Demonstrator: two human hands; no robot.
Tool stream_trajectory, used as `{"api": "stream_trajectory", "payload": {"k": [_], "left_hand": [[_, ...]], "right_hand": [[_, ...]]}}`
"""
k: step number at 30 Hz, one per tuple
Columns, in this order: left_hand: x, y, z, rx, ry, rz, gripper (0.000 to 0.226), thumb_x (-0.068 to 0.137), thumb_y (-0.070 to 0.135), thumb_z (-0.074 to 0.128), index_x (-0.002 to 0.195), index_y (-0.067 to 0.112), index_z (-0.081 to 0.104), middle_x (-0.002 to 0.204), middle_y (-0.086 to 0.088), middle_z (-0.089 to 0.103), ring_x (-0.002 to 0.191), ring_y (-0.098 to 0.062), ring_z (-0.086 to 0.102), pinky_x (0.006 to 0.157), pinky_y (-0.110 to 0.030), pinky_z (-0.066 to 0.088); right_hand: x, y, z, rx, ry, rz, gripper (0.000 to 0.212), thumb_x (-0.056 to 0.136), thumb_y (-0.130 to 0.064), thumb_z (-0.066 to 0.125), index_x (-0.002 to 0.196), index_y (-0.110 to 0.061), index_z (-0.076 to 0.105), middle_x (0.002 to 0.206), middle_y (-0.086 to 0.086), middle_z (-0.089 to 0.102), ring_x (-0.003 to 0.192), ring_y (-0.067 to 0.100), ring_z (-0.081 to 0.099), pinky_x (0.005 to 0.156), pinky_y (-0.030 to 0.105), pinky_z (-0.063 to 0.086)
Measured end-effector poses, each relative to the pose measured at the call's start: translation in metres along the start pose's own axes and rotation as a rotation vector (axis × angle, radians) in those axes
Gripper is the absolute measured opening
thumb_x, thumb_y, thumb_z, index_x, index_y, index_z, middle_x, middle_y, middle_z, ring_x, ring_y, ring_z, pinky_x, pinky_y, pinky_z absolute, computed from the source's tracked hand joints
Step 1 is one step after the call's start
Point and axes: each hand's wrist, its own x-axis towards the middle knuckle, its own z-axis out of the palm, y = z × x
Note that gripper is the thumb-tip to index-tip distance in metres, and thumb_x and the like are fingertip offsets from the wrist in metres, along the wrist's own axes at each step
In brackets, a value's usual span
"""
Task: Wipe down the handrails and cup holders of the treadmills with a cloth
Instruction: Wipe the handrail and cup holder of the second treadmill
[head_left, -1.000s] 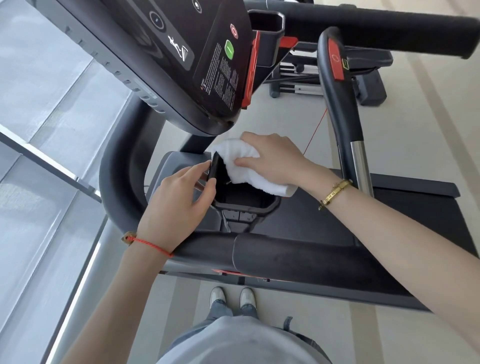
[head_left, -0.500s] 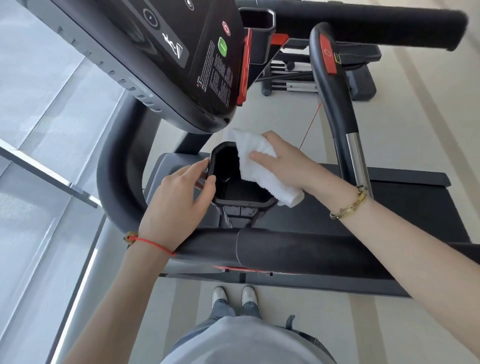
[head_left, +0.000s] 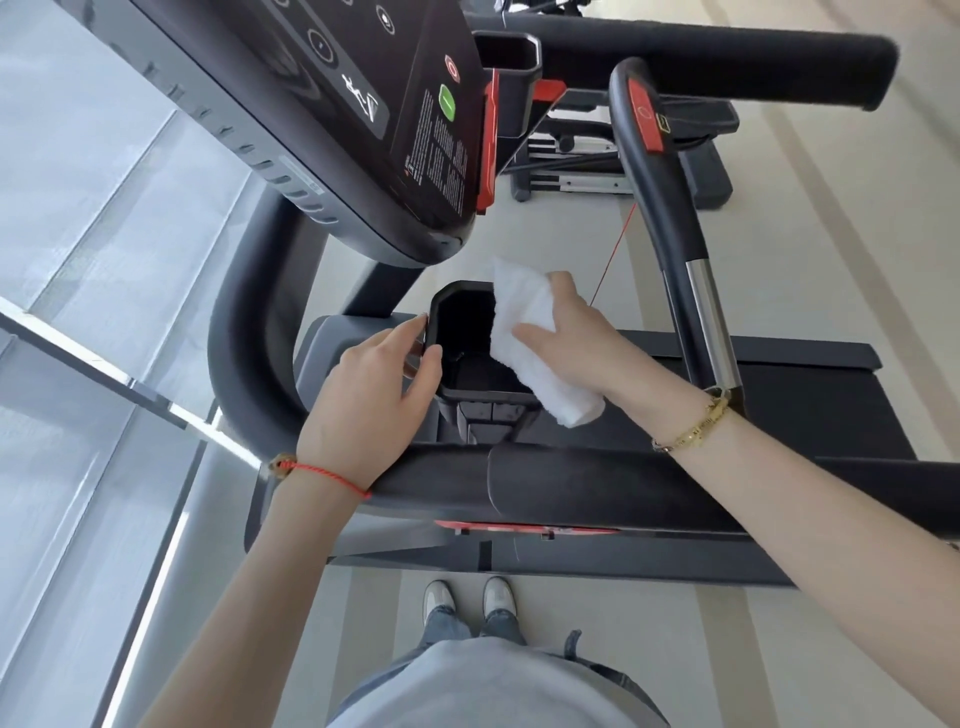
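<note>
My right hand (head_left: 576, 332) grips a folded white terry cloth (head_left: 530, 343), pressing it against the right inner wall of the deep black plastic cup holder (head_left: 462, 332) below the console. My left hand (head_left: 363, 395) pinches the holder's left rim, fingers (head_left: 415, 332) closed on it.

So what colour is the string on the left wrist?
Red: the string bracelet on the left wrist shows clearly in the head view.
</note>
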Motion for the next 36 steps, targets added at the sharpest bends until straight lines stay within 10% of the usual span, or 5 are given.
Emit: {"api": "stream_trajectory", "payload": {"k": [6,13,19,25,36], "left_hand": [[0.002,-0.002,0.001,0.008,0.01,0.021,0.043,0.098,0.035,0.048,0.136,0.016,0.055,0.103,0.001,0.07,0.087,-0.013,0.066,0.083,-0.035,0.055],[0.003,-0.006,-0.001,-0.026,-0.005,0.017,0.046,0.096,0.039,0.047,0.135,0.018,0.057,0.105,0.007,0.068,0.089,-0.004,0.061,0.085,-0.022,0.049],[-0.001,-0.006,-0.013,-0.034,-0.05,0.066,0.04,0.098,0.026,0.05,0.136,0.017,0.056,0.115,0.001,0.067,0.103,-0.017,0.064,0.092,-0.031,0.049],[-0.015,-0.008,-0.019,-0.027,-0.021,0.075,0.036,0.1,0.016,0.047,0.134,0.019,0.057,0.115,0.001,0.067,0.084,-0.016,0.06,0.08,-0.03,0.051],[-0.02,-0.007,-0.02,-0.023,0.005,0.054,0.034,0.1,0.02,0.047,0.131,0.023,0.06,0.117,0.006,0.067,0.058,-0.005,0.046,0.069,-0.027,0.048]], "right_hand": [[-0.044,0.009,0.01,0.129,-0.067,0.055,0.061,0.101,-0.036,0.042,0.145,-0.008,0.011,0.12,0.01,0.053,0.104,0.024,0.056,0.091,0.044,0.049],[-0.082,0.023,-0.003,0.062,0.114,-0.078,0.035,0.101,-0.04,0.04,0.134,-0.027,0.038,0.108,-0.002,0.062,0.092,0.012,0.062,0.081,0.03,0.051],[-0.085,0.019,0.001,-0.361,0.014,-0.538,0.047,0.098,-0.046,0.039,0.141,-0.026,0.036,0.143,-0.01,0.043,0.13,-0.005,0.026,0.093,-0.005,0.014],[-0.048,-0.021,0.026,-0.549,-0.156,-0.497,0.033,0.1,-0.046,0.038,0.114,-0.018,0.046,0.101,-0.007,0.053,0.1,0.018,0.051,0.074,0.034,0.034],[-0.054,-0.005,0.02,-0.625,0.017,-0.604,0.03,0.098,-0.049,0.042,0.093,-0.019,0.042,0.082,-0.01,0.045,0.079,0.012,0.045,0.071,0.022,0.021]]}}
